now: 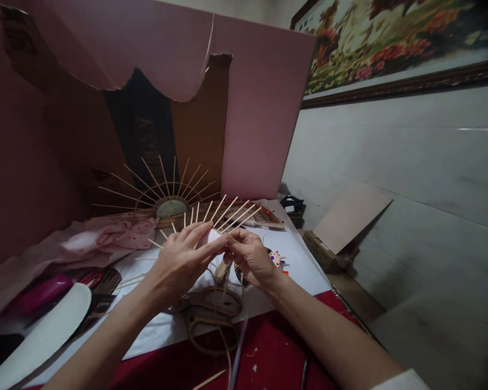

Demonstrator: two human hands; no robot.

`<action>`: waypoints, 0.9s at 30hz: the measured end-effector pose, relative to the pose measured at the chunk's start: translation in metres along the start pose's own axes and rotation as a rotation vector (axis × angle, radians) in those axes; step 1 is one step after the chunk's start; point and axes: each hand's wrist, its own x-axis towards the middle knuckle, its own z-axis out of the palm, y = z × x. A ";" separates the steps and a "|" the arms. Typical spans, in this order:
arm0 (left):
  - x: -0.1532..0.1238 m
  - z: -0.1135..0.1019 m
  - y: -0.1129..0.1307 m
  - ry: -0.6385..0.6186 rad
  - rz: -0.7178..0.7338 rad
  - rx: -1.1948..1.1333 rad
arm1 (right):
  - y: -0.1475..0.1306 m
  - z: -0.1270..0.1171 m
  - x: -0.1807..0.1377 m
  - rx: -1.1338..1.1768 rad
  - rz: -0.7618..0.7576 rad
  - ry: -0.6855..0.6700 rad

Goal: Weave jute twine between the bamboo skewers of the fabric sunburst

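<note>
Nearest to me the red cloth (276,357) covers the table edge, with a loose stick (209,379) lying on it. Just past that, a coil of cane loops (213,317) rests partly on the white sheet (296,260), directly under my hands.

My left hand (183,260) and my right hand (250,257) meet above the coil, both raised off the table. Between them I hold the stick fan (222,216), a small pale core with thin wooden sticks spreading up and to the right. My left fingers are closed around its core from the left, and my right fingertips pinch it from the other side, so both hands grasp it.

To my left lie a white curved piece (44,336) and a pink spotted cloth (101,235). Behind the fan stands a round sunburst frame (168,206), its sticks radiating upward. A pink board (264,119) rises behind that, and a framed painting (390,43) hangs on the far wall.
</note>
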 end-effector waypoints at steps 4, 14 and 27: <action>-0.002 0.005 -0.001 -0.091 0.005 0.112 | 0.010 -0.007 0.003 0.039 0.041 0.026; 0.003 -0.010 0.000 0.043 0.007 0.023 | 0.012 -0.014 0.004 0.108 0.186 -0.021; 0.005 -0.016 0.003 -0.027 -0.098 -0.050 | 0.020 -0.010 -0.002 0.152 0.238 -0.022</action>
